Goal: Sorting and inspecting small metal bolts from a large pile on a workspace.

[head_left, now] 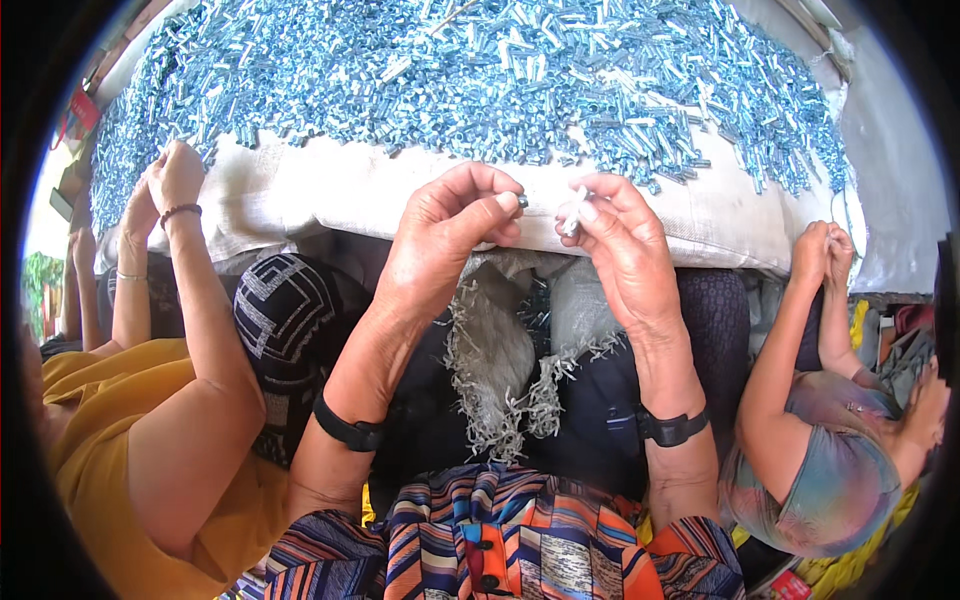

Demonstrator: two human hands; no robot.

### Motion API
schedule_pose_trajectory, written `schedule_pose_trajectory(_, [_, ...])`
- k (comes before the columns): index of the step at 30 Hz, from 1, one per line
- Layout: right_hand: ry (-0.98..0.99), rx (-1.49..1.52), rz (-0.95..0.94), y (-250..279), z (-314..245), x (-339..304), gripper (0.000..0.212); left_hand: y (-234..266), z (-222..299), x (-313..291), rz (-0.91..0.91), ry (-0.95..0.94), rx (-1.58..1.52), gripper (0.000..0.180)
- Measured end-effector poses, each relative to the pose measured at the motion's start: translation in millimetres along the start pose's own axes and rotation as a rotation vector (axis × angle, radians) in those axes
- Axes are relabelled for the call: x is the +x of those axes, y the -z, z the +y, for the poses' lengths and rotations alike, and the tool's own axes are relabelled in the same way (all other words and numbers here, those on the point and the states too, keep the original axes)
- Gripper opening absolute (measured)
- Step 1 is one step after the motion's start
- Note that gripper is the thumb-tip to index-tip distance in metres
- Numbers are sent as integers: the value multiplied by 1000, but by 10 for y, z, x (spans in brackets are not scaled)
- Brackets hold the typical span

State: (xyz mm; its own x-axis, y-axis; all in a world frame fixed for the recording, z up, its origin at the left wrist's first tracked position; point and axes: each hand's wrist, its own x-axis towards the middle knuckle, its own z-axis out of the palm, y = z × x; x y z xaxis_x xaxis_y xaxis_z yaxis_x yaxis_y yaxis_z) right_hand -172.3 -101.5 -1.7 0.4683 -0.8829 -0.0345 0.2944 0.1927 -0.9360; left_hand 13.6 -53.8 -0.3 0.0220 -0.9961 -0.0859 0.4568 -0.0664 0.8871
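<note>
My left hand point(440, 225) is raised over the near edge of the table, its thumb and forefinger pinching a small dark metal piece point(522, 200). A little to the right, my right hand point(632, 245) pinches a small whitish-silver piece point(573, 215) between thumb and fingers; its exact kind is too small to make out. The two hands face each other with a gap between them. Beyond them spreads a heap of small shiny bluish metal tubes point(460, 90), some short and some longer.
White woven cloth point(350, 185) covers the table's near edge. A frayed grey sack point(490, 340) hangs below my hands. At the left sits a person in a mustard top point(200, 470), hands at the table edge; at the right, another person in a multicoloured top point(835, 470) holds their hands together there.
</note>
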Motion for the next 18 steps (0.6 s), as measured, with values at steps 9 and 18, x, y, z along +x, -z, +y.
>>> schedule_pose_trajectory(9, [20,310,100,-130,85,-200,7,-150,-66,-120,-85,24,20,8])
schedule_pose_trajectory(18, [-74,539,83,-155,118,-328,7,-171,-65,-184,-127,-42,96,9])
